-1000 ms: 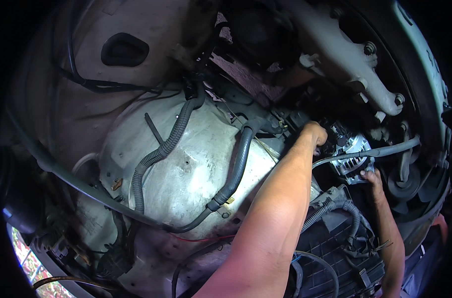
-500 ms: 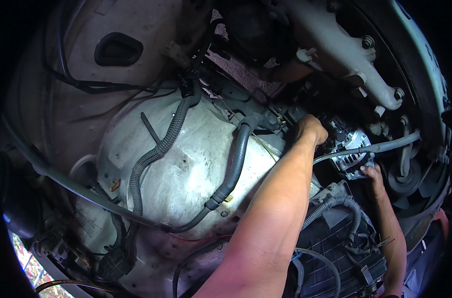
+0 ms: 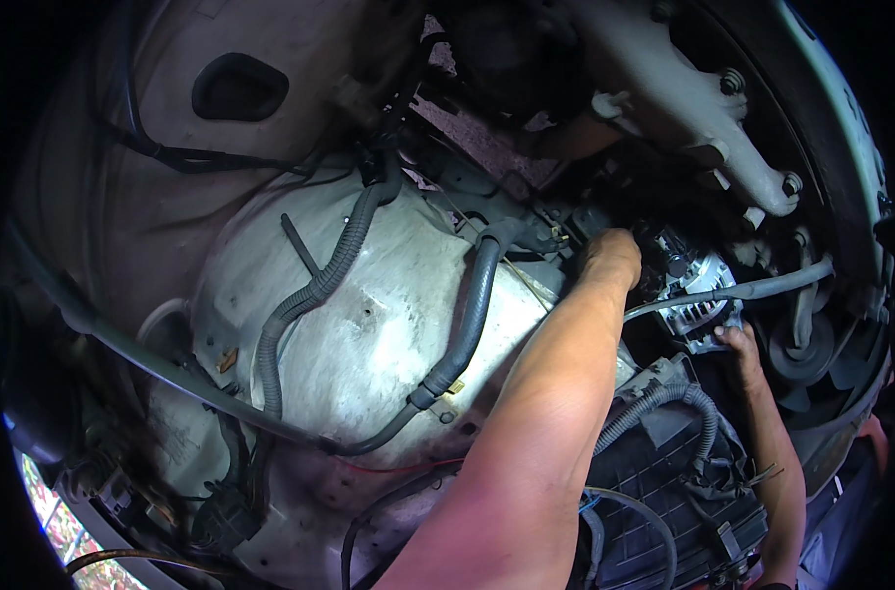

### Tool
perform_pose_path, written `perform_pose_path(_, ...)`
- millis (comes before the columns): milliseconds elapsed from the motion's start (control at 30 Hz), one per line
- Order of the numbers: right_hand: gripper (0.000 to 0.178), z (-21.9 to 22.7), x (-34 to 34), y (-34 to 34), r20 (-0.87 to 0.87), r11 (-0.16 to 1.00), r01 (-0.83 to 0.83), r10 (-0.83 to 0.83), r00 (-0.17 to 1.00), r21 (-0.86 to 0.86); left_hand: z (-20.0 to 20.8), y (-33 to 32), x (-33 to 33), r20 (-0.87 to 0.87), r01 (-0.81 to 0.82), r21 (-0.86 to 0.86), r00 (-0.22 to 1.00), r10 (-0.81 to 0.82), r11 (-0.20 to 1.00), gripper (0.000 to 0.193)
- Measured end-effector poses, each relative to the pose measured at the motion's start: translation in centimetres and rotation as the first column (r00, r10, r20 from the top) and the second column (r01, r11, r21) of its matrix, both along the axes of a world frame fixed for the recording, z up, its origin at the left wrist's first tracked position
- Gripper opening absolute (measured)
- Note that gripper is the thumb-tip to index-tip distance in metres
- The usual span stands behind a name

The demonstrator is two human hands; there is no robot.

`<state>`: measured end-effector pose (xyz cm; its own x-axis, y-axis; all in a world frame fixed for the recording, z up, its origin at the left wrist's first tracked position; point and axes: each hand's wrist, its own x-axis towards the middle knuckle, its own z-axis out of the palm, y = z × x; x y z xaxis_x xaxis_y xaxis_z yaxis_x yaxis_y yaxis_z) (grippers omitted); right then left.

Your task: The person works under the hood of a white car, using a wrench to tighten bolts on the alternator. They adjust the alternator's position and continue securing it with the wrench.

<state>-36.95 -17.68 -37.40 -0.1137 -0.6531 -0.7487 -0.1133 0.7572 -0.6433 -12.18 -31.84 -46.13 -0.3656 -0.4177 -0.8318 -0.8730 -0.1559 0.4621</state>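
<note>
Reaching across from the lower middle, my left arm ends in my left hand (image 3: 613, 258), which is bent down among dark engine parts beside an alternator. Its fingers are curled out of sight, so what they touch is hidden. The alternator (image 3: 695, 300) has a silver, slotted metal housing. My right hand (image 3: 740, 346) comes up from the lower right and grips the alternator's lower corner, thumb on the edge and the other fingers hidden. A grey hose (image 3: 752, 292) crosses in front of the alternator, between the two hands.
A large pale wheel-arch panel (image 3: 359, 285) carries a corrugated hose (image 3: 331, 285) and a thick black hose (image 3: 472, 315). Below the hands lies a black ribbed plastic housing (image 3: 654, 511). A cast metal manifold (image 3: 693, 108) overhangs at upper right. Part of another arm (image 3: 575, 141) shows beneath it.
My left hand has shifted slightly left and bends further down, and its forearm has turned a little. My right hand and the alternator are nearly where they were.
</note>
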Motion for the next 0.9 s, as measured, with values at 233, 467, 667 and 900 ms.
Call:
perform_pose_path(233, 0.056, 0.0, 0.3, -0.1, 0.084, 0.998, -0.002, 0.007, 0.996, -0.06, 1.2, -0.4, 0.7, -0.058, -0.027, 0.138, 0.998, 0.035, 0.99, 0.038)
perform_pose_path(467, 0.047, 0.2, 0.0, 0.0, 0.033, 1.0, 0.023, -0.023, 0.999, -0.002, 2.0, -0.5, 0.5, 0.0, -0.01, 0.131, 1.0, 0.01, 0.991, 0.035)
perform_pose_path(667, 0.05, 0.2, -0.4, 0.1, -0.088, 0.999, 0.025, -0.021, 0.996, 0.048, 0.5, -0.3, -0.5, -0.009, 0.179, -0.021, 0.984, -0.18, 0.984, 0.033)
perform_pose_path(900, 0.055, 0.3, -0.2, 0.1, -0.05, 0.997, 0.061, -0.058, 0.997, 0.056, -0.4, 1.1, -0.6, 0.003, -0.304, -0.055, 0.952, 0.305, 0.951, 0.03)
